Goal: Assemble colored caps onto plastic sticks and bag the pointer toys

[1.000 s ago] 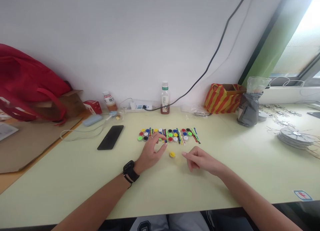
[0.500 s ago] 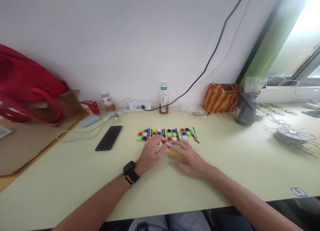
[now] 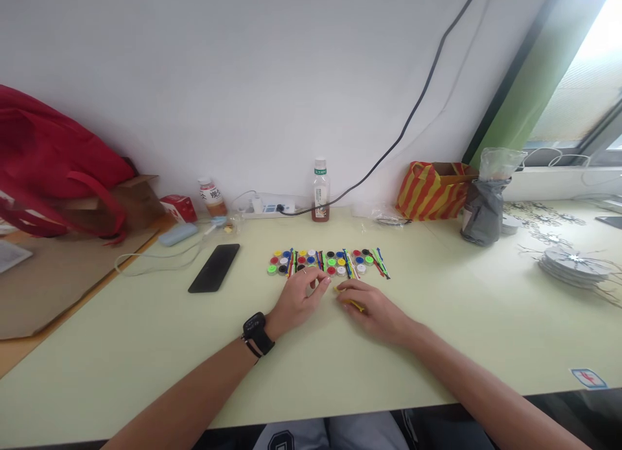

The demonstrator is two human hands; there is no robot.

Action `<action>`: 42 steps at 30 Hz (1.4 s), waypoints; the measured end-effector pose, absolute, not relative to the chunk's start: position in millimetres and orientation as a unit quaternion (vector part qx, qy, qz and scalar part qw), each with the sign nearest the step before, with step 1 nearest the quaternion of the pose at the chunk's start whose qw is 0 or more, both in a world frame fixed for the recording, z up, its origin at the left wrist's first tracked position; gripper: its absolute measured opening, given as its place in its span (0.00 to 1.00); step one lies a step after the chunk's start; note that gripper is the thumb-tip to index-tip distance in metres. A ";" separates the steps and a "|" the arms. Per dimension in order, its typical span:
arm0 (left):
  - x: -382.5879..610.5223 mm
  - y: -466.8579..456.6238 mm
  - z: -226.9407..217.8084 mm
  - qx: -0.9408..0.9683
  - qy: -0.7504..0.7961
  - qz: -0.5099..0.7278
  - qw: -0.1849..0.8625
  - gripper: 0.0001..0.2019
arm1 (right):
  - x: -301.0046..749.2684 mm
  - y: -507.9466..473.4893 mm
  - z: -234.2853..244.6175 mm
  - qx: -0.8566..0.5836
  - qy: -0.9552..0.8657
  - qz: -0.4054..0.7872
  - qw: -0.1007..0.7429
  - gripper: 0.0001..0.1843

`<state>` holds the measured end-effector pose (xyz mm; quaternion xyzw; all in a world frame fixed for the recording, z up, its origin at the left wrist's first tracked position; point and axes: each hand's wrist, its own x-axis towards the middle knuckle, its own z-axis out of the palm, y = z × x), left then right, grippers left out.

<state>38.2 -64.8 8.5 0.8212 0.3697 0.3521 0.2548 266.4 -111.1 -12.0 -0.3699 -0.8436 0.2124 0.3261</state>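
Observation:
My right hand [image 3: 372, 307] is closed around a thin yellow stick [image 3: 358, 305]; its ends show past the fingers, close above the table. To its left, my left hand [image 3: 299, 299] has its thumb and fingers curled together, and what may be between the fingertips is hidden. Just beyond both hands lie rows of small round coloured discs [image 3: 331, 270] in red, green, blue, yellow, white and black. Between the groups of discs lie bundles of thin coloured sticks [image 3: 348, 263], with one more bundle [image 3: 380, 263] at the right end. My left hand covers part of the near row.
A black phone [image 3: 214, 268] lies to the left. Behind the discs stand a drink bottle [image 3: 321, 194] and a power strip [image 3: 286, 205]. A striped bag [image 3: 430, 192] and a grey bag [image 3: 483, 210] are at the back right, near stacked grey discs [image 3: 573, 268].
My right hand has closed from spread fingers and now grips a yellow stick. The yellow piece seen on the table between the hands no longer shows there. My left hand stays nearly still.

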 end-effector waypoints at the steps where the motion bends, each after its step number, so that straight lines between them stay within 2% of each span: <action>1: 38.1 -64.9 8.7 0.821 0.369 0.352 0.257 0.13 | 268.5 -109.9 -12.4 -0.373 -0.840 0.213 0.333 0.14; 5: 36.9 -65.5 9.3 0.821 0.375 0.349 0.255 0.13 | 286.8 -99.1 -9.7 -0.407 -0.806 0.169 0.395 0.11; 9: 36.2 -67.1 10.0 0.823 0.377 0.340 0.256 0.14 | 323.3 -81.1 -5.2 -0.509 -0.728 0.056 0.457 0.09; 13: 36.8 -68.3 10.1 0.825 0.372 0.342 0.254 0.14 | 364.5 -66.8 -7.1 -0.599 -0.649 -0.030 0.467 0.08; 15: 36.9 -68.5 10.2 0.826 0.372 0.340 0.254 0.14 | 380.2 -63.2 -12.2 -0.636 -0.622 -0.047 0.454 0.09; 21: 36.1 -69.5 11.0 0.833 0.367 0.319 0.263 0.14 | 399.3 -61.5 -31.6 -0.718 -0.631 0.006 0.293 0.09; 29: 36.1 -70.0 9.8 0.838 0.372 0.305 0.258 0.15 | 384.7 -54.8 -28.0 -0.658 -0.667 -0.022 0.348 0.10; 36: 36.2 -69.6 10.0 0.840 0.372 0.294 0.264 0.14 | 356.4 -55.9 -36.4 -0.673 -0.681 -0.003 0.288 0.11; 42: 35.8 -67.7 6.5 0.840 0.374 0.291 0.265 0.14 | 350.1 -56.9 -35.4 -0.685 -0.673 -0.013 0.278 0.08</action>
